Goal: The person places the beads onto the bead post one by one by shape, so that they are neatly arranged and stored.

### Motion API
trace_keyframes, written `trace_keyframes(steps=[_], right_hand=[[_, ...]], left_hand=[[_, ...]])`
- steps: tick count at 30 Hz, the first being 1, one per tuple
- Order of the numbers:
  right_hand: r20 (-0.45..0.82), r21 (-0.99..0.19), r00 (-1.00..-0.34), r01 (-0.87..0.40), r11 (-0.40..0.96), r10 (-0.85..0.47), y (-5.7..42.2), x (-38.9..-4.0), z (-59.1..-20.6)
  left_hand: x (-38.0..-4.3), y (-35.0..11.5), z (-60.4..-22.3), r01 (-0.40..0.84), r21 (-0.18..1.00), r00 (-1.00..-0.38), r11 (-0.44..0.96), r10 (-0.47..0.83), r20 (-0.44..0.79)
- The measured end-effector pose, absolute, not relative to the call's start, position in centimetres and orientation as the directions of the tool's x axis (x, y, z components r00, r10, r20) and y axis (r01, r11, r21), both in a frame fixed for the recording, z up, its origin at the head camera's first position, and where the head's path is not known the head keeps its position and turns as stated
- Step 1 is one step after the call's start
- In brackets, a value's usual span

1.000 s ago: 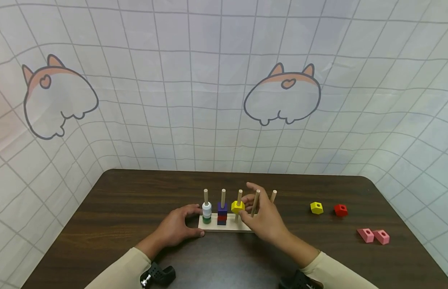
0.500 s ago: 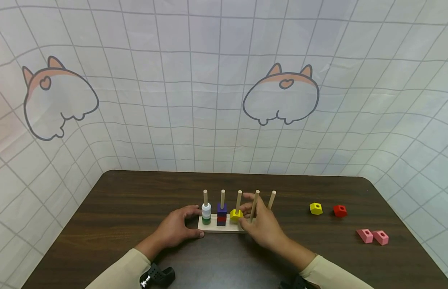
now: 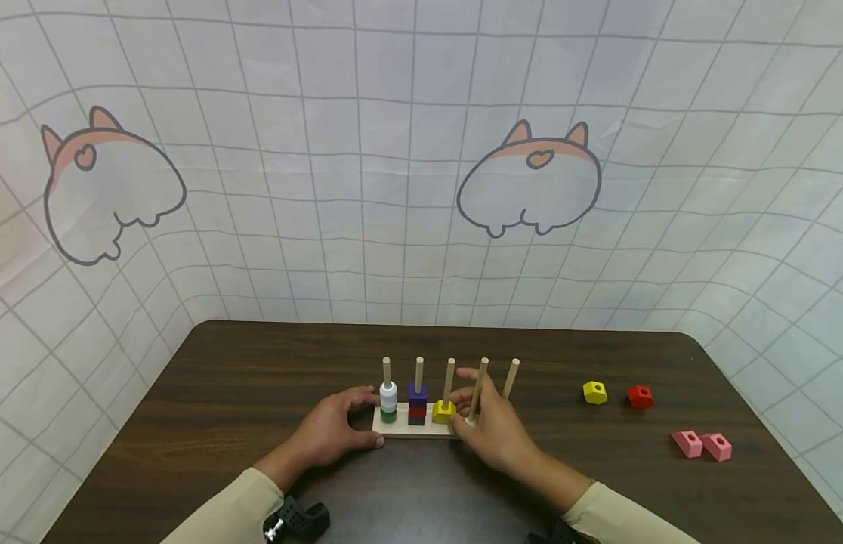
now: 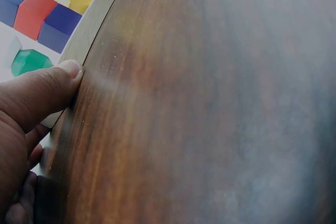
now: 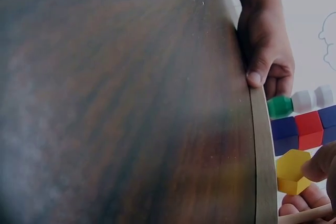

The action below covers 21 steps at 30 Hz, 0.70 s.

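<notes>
the yellow block sits low on the middle peg of the wooden stand, pinched between the thumb and fingers of the right hand. the left hand grips the stand's left end. beside the yellow block is a blue and red stack, then white and green beads. well apart to the right, a loose yellow block, a red block and two pink blocks lie on the table.

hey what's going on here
A person's left hand grips the end of a wooden peg board, while the right hand pinches a yellow block low on the middle peg. The two pegs to its left carry stacked pieces. Another yellow block, a red block and two pink blocks lie loose on the table.
</notes>
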State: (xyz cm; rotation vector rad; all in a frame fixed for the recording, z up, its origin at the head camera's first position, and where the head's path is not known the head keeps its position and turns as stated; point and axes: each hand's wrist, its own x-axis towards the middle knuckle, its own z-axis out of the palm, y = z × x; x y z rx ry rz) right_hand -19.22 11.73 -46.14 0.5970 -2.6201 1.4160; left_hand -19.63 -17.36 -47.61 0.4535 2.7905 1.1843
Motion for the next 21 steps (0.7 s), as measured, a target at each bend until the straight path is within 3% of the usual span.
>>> trace_keyframes(steps=[8,21], right_hand=[[0.284,-0.777,-0.903,-0.414,0.474,-0.323,12.2,-18.8,-46.2],[0.201,-0.759,-0.815,-0.48,0.44,-0.543,15.2,-17.8,-45.4]], left_hand=[[-19.6,-17.4,-47.6,0.243,0.714,-0.953,0.657,0.297,0.051],[-19.7,-17.4,-47.7,0.242,0.706,-0.954,0.666,0.295,0.049]])
